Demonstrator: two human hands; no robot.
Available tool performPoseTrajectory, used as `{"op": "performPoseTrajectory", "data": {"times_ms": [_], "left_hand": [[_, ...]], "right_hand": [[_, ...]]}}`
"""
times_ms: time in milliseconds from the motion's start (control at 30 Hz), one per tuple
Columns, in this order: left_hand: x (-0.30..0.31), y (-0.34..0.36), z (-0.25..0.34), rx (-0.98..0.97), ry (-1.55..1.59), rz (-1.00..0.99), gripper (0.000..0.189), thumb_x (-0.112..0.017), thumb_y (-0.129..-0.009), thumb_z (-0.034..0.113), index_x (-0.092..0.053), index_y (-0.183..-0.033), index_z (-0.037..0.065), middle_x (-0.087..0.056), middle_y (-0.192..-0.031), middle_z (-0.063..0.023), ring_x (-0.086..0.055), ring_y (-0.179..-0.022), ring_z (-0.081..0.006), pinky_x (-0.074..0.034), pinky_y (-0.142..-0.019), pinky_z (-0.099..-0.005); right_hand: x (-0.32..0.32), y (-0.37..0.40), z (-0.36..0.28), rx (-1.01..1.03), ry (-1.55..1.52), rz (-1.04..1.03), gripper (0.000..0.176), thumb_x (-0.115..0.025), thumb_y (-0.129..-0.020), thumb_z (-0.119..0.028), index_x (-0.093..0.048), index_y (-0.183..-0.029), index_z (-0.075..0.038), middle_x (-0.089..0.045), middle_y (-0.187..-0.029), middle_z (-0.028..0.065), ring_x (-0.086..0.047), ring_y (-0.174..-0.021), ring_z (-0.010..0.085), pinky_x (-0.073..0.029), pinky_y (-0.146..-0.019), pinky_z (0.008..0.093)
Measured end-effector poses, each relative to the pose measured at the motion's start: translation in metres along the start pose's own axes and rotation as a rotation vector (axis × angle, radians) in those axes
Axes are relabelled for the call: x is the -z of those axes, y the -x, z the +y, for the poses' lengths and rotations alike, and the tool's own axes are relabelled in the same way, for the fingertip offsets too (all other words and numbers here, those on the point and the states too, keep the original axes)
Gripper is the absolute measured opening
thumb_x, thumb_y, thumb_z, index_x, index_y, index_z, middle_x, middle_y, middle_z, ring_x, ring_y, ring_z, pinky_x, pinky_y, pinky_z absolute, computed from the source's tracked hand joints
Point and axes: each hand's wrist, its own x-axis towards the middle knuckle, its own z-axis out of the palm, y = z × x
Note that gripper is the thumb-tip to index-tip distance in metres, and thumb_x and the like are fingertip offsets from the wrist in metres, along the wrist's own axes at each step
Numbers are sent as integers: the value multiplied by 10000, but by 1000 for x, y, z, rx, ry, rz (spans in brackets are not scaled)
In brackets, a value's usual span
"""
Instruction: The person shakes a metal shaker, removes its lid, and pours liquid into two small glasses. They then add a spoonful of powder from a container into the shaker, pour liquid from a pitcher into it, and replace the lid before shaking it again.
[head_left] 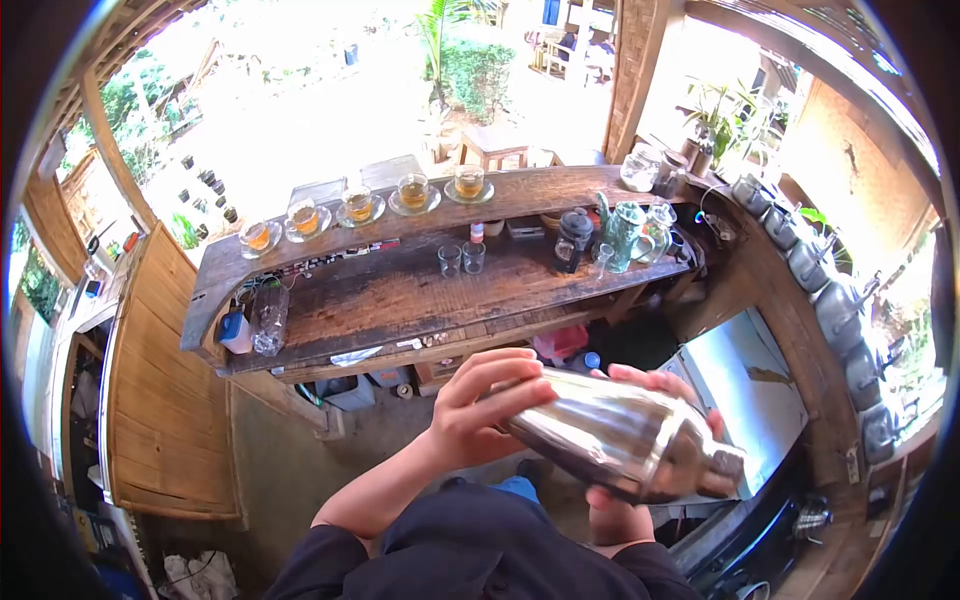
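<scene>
A shiny metal cocktail shaker (610, 425) is held tilted in front of my chest, its capped end pointing right and slightly down. My left hand (490, 402) wraps around its base end, with fingers over the top side. Around the capped end, my right hand (655, 385) grips from behind and below; its fingertips show above and its thumb below, while the palm is hidden by the shaker. The cap looks closed. Whatever is inside cannot be seen.
Beyond my hands is a wooden bar counter (430, 290). Along its raised ledge stand several glass cups of amber drink (413, 190) on saucers. Two empty glasses (461, 260), a French press (573, 240) and a green glass pitcher (624, 236) sit lower. Several metal kettles (840, 312) line the right.
</scene>
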Motion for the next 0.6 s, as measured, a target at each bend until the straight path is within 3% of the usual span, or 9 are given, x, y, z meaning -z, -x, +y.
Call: {"op": "performPoseTrajectory", "data": {"times_ms": [100, 133, 200, 267, 333, 400, 467, 500, 600], "left_hand": [[-3, 14, -4, 131, -8, -12, 741, -908, -619, 93, -678, -1323, 71, -660, -1235, -132, -684, -1106, -323, -589, -925, -410], [-4, 27, -10, 332, -3, -56, 741, -914, -626, 98, -675, -1327, 71, -652, -1263, -131, -678, -1126, -303, -589, -923, -401], [-9, 53, -27, 746, 53, -188, 804, -890, -635, 33, -622, -1393, 63, -606, -1375, -111, -634, -1211, -229, -581, -928, -359], [-26, 84, -36, 818, 212, -86, 840, -899, -626, 46, -604, -1413, 62, -610, -1365, -118, -639, -1205, -258, -581, -933, -364], [-16, 58, -23, 691, 116, -132, 827, -907, -628, 59, -616, -1402, 66, -614, -1351, -121, -646, -1193, -268, -583, -931, -370], [-6, 29, -4, 584, 22, -176, 814, -915, -629, 71, -627, -1391, 71, -617, -1337, -125, -652, -1182, -278, -585, -930, -376], [-3, 3, 6, 62, -16, -63, 777, -909, -622, 67, -656, -1357, 82, -636, -1292, -123, -665, -1160, -288, -586, -938, -390], [-3, -1, 7, -15, -20, -28, 751, -905, -604, 70, -681, -1320, 88, -656, -1243, -119, -674, -1148, -298, -580, -954, -404], [-7, 31, -10, 212, 40, -31, 785, -914, -596, 79, -663, -1340, 82, -656, -1257, -127, -673, -1148, -294, -578, -951, -398]], "right_hand": [[13, 0, 12, -231, 28, -92, 1178, -1003, -559, -464, -366, -1455, -41, -611, -1249, 254, -636, -1206, 345, -558, -1014, 465], [21, 1, 60, 88, 2, -174, 1095, -989, -634, -337, -345, -1474, -56, -580, -1319, 221, -628, -1199, 321, -535, -1032, 430], [42, 9, 64, -33, 839, -403, 1080, -984, -642, -257, -340, -1483, -48, -543, -1362, 178, -607, -1191, 279, -519, -1019, 380], [33, 23, 71, -579, 339, -148, 1065, -929, -703, -214, -296, -1547, -66, -484, -1398, 141, -566, -1198, 226, -492, -1027, 356], [49, 21, 63, -195, 551, -295, 1131, -961, -672, -260, -275, -1552, -72, -484, -1398, 144, -560, -1230, 272, -486, -1060, 445], [26, 2, 41, 63, 256, -275, 834, -774, -894, -384, -320, -1509, -49, -510, -1366, 195, -584, -1229, 363, -484, -1066, 562], [8, -4, -7, -199, -267, -25, 659, -442, -1048, -536, -358, -1455, -24, -543, -1305, 255, -595, -1212, 448, -465, -1048, 670], [14, -1, 2, -200, -264, -25, 659, -442, -1048, -536, -358, -1455, -24, -543, -1305, 255, -595, -1212, 448, -465, -1048, 670], [54, 4, 48, 64, 193, -444, 1248, -1020, -584, -383, -252, -1534, -124, -489, -1422, 160, -552, -1298, 372, -502, -1080, 515]]}}
